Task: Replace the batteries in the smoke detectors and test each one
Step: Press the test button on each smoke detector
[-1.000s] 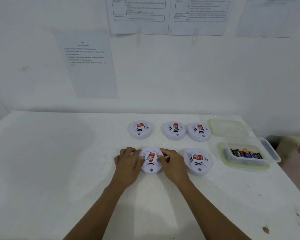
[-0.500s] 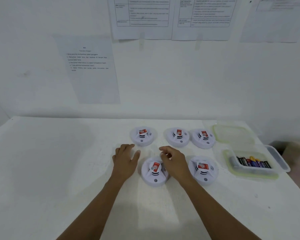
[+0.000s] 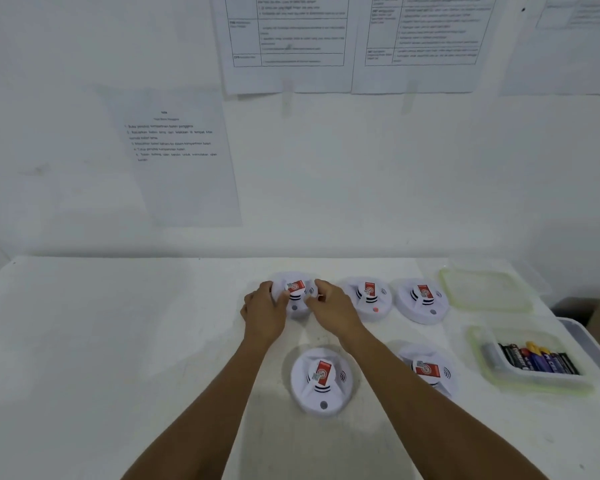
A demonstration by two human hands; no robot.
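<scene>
back-left smoke detector (image 3: 297,295) — left hand (image 3: 264,315), right hand (image 3: 333,306) gripping its sides

Batteries (image 3: 537,362), black, blue and yellow, lie in an open clear tub (image 3: 534,382). Just left of the tub sits the right detector (image 3: 430,370), and farther left the left detector (image 3: 321,379). Behind them, a row leads away from the tub: corner detector (image 3: 421,303), middle detector (image 3: 369,299) showing a red dot, and far detector (image 3: 297,296) gripped by left hand (image 3: 264,313) and right hand (image 3: 333,310). All five are round, white, red-labelled and face up.
</scene>
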